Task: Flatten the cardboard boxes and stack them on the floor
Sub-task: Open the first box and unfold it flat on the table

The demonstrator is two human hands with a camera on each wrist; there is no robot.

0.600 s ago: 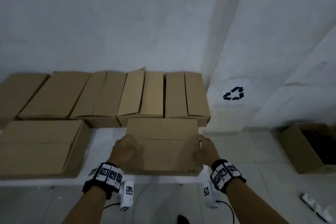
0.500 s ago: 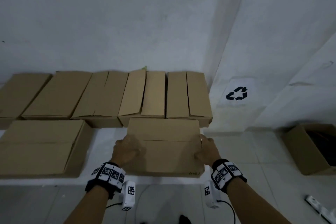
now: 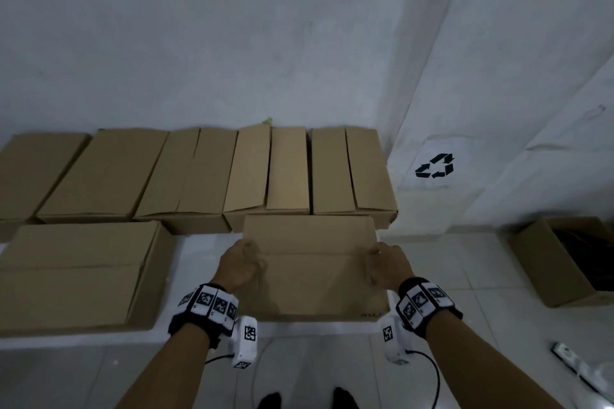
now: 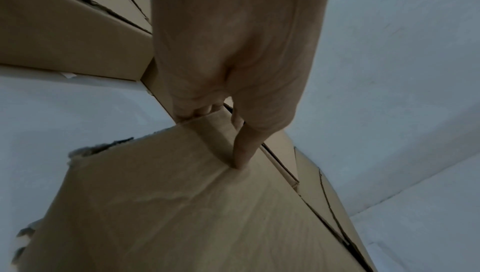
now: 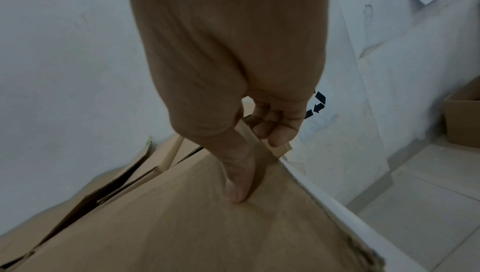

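Observation:
A brown cardboard box (image 3: 312, 269) sits at the front of the white table (image 3: 206, 252), flaps closed. My left hand (image 3: 244, 261) grips its left edge. In the left wrist view the thumb presses on the box top (image 4: 182, 204) while the fingers (image 4: 194, 110) curl over the edge. My right hand (image 3: 385, 262) grips the right edge the same way. Its thumb lies on the box top (image 5: 207, 225) and its fingers (image 5: 275, 129) curl round the side. Several more closed boxes (image 3: 285, 169) line the back of the table along the wall.
A wide box (image 3: 76, 276) lies on the table to the left. On the tiled floor at right stands an open box (image 3: 564, 259) with dark contents. A power strip (image 3: 574, 362) lies near the floor's right edge. A recycling sign (image 3: 435, 166) hangs on the wall.
Both hands keep their hold on the box's sides. The view has shifted slightly; the box looks a little closer to the table's front edge.

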